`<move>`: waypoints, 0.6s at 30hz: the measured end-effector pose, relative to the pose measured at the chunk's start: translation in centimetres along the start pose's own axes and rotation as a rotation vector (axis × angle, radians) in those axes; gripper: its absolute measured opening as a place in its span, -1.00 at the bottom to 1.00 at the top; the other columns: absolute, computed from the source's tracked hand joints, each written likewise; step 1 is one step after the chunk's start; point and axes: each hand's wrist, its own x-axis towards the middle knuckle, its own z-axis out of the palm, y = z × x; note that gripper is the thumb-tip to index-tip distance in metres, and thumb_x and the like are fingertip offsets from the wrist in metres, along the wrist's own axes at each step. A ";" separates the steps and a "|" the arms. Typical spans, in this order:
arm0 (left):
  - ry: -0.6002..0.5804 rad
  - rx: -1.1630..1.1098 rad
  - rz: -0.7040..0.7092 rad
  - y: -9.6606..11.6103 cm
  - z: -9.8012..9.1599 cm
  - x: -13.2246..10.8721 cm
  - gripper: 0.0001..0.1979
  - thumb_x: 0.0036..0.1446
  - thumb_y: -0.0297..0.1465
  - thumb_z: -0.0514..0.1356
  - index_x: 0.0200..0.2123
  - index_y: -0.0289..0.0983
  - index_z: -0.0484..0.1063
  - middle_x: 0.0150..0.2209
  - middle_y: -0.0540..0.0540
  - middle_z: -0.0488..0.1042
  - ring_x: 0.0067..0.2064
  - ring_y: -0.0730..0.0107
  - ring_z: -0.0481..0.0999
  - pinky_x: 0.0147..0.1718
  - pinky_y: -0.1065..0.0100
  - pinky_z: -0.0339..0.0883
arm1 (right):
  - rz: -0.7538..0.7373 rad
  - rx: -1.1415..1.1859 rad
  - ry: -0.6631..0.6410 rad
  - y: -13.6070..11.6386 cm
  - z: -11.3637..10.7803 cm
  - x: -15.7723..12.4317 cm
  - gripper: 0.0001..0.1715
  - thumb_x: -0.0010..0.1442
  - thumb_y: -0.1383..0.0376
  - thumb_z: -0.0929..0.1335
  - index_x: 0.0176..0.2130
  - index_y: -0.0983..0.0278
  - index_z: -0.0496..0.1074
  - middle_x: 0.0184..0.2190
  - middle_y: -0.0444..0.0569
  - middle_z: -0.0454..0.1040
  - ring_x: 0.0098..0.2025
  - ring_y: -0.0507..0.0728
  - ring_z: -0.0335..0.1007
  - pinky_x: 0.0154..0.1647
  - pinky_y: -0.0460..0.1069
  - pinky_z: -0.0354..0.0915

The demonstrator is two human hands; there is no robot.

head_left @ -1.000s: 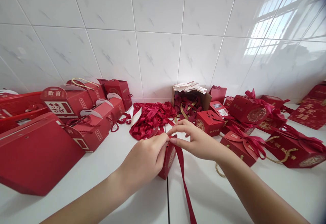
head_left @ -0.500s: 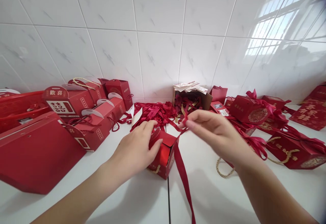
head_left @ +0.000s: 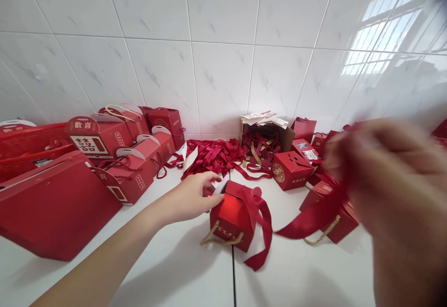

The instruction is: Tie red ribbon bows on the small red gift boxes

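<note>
A small red gift box (head_left: 228,216) with a twisted gold cord handle stands on the white table in front of me. My left hand (head_left: 192,197) grips its left upper edge, thumb on the near side and fingers beside the pale flap. A red satin ribbon (head_left: 310,221) comes from the top of this box, loops down over its right side and runs to my right hand (head_left: 384,176). That hand is smeared by motion, large and close on the right, with its fingers closed on the ribbon.
A heap of red ribbons (head_left: 216,156) lies behind the box, beside an open carton (head_left: 286,139) of ribbon pieces with cards on top. Red gift boxes (head_left: 101,137) line the left, near a red basket (head_left: 38,142). More boxes (head_left: 292,170) stand right, partly behind my arm. A tiled wall (head_left: 223,74) closes the back.
My right hand has moved right and nearer to me, drawing the ribbon out sideways. The ribbon now loops beside the box, whose gold-corded side shows more. My left hand stays on the box.
</note>
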 end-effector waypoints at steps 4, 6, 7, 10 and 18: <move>-0.183 -0.191 -0.029 0.9 0.0 -0.3 -0.48 0.07 -0.22 0.19 0.08 -0.25 0.21 -0.11 -0.16 0.45 -0.27 0.29 0.56 -0.25 0.23 0.49 | -0.118 0.055 -0.137 -0.7 4.4 2.5 -0.77 0.27 0.23 0.21 -0.42 0.22 0.29 -0.47 -0.09 0.35 -0.41 0.08 0.26 -0.43 -0.04 0.20; -0.204 -0.249 -0.035 1.3 0.1 -0.3 -0.53 0.07 -0.26 0.19 0.05 -0.25 0.22 -0.12 -0.14 0.46 -0.26 0.32 0.56 -0.23 0.24 0.50 | -0.153 -0.051 -0.211 -0.3 6.4 3.2 -0.78 0.25 0.33 0.21 -0.45 0.25 0.26 -0.44 -0.08 0.35 -0.35 0.08 0.25 -0.36 -0.03 0.20; -0.207 -0.270 -0.044 1.5 0.1 -0.4 -0.55 0.08 -0.28 0.18 0.04 -0.25 0.22 -0.12 -0.14 0.46 -0.26 0.32 0.56 -0.23 0.24 0.50 | -0.160 -0.108 -0.224 0.0 7.2 3.4 -0.78 0.23 0.36 0.20 -0.46 0.26 0.24 -0.43 -0.07 0.35 -0.34 0.08 0.24 -0.33 -0.02 0.19; -0.205 -0.310 -0.068 1.8 0.2 -0.5 -0.55 0.07 -0.31 0.18 0.04 -0.23 0.20 -0.13 -0.12 0.47 -0.29 0.34 0.57 -0.22 0.24 0.50 | -0.149 -0.221 -0.249 0.8 8.2 3.4 -0.75 0.22 0.39 0.20 -0.51 0.27 0.19 -0.46 -0.06 0.31 -0.36 0.08 0.21 -0.33 -0.01 0.16; -0.215 -0.271 -0.021 1.4 0.5 -0.8 -0.55 0.07 -0.32 0.17 0.04 -0.18 0.14 -0.13 -0.10 0.47 -0.28 0.33 0.57 -0.24 0.23 0.48 | -0.232 -0.248 -0.337 0.8 7.5 3.3 -0.76 0.21 0.40 0.19 -0.50 0.28 0.22 -0.46 -0.07 0.33 -0.36 0.07 0.21 -0.34 -0.02 0.13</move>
